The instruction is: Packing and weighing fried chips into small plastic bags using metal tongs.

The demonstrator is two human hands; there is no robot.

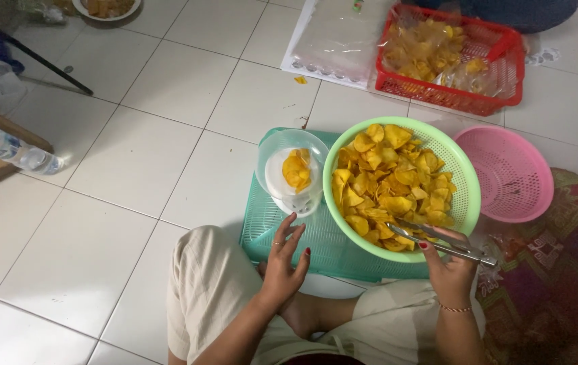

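Observation:
My right hand [450,265] grips metal tongs [431,242], whose tips reach into yellow chips [390,179] piled in a green perforated bowl [463,169]. My left hand [285,260] hovers with fingers spread just below a clear plastic container [293,172] that stands on a white scale and holds a few chips. Bowl and container both rest on a teal plastic tray [275,226] on the tiled floor.
An empty pink basket [505,174] lies right of the green bowl. A red basket [454,57] with bagged chips and a sheet of clear bags [336,40] are behind. A water bottle [11,150] lies at left; patterned cloth [559,270] is at right.

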